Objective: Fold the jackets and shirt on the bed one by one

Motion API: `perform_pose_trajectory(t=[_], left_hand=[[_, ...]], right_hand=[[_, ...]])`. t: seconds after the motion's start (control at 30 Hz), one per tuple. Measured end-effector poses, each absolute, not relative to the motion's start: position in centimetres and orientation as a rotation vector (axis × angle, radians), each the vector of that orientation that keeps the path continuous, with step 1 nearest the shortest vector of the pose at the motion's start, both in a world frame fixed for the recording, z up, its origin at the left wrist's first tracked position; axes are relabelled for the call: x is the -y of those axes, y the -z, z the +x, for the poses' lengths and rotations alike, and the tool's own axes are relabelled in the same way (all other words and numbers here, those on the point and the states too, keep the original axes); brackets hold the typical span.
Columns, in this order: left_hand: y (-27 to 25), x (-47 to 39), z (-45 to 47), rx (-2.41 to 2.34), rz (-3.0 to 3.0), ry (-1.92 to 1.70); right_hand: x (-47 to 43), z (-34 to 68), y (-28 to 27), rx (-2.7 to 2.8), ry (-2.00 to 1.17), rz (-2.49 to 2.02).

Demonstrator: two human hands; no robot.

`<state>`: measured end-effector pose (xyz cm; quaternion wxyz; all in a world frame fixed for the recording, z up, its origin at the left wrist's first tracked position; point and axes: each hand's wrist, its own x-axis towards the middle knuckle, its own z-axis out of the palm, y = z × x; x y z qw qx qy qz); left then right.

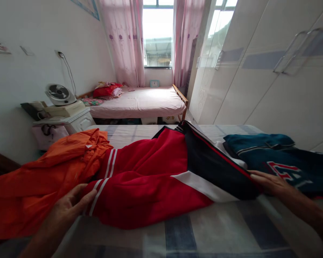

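Observation:
A red and navy jacket [150, 161] with white stripes and a white panel lies stretched sideways across the bed in front of me. At its striped left end, my left hand [72, 202] pinches the red edge between thumb and fingers. My right hand [269, 182] grips the navy side at its far right corner, fingers partly hidden by the cloth. An orange garment [70, 161] lies crumpled beside my left hand, touching the jacket. Beyond my right hand rests a dark teal garment [258, 147] with red and white letters.
A checked sheet [180, 233] covers the bed under the clothes. Farther off stands a second bed [148, 102] with a pink sheet below the window. A fan [59, 94] sits on a cabinet at left. White wardrobe doors [258, 82] line the right side.

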<state>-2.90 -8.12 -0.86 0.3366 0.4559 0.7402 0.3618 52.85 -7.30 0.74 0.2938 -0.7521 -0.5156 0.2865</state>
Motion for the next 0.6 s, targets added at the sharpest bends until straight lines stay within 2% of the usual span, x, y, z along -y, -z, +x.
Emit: perform_pose_trajectory(t=[0.13, 0.23, 0.3, 0.43, 0.53, 0.6], left_hand=[[0.7, 7.9, -1.7, -1.859, 1.08, -1.044], [0.3, 7.9, -2.2, -1.813, 1.053, -1.084], [0.5, 8.1, -2.5, -1.984, 1.243, -1.035], [1.5, 8.7, -2.3, -2.351, 1.649, -0.775], [2.1, 9.0, -2.2, -2.387, 1.801, -0.863], [2.5, 9.1, -2.4, -2.406, 1.881, -0.77]], right_hand=[[7.1, 51.2, 0.0, 1.441, -0.952, -2.006], [6.9, 52.1, 0.1, 1.328, -0.604, -2.129], [7.0, 52.8, 0.3, 1.309, -0.408, -2.217], [7.4, 52.7, 0.8, 1.533, -0.308, -2.294], [7.5, 51.8, 0.7, 1.519, -0.038, -2.25], [7.3, 51.3, 0.8, 1.565, 0.104, -2.221]])
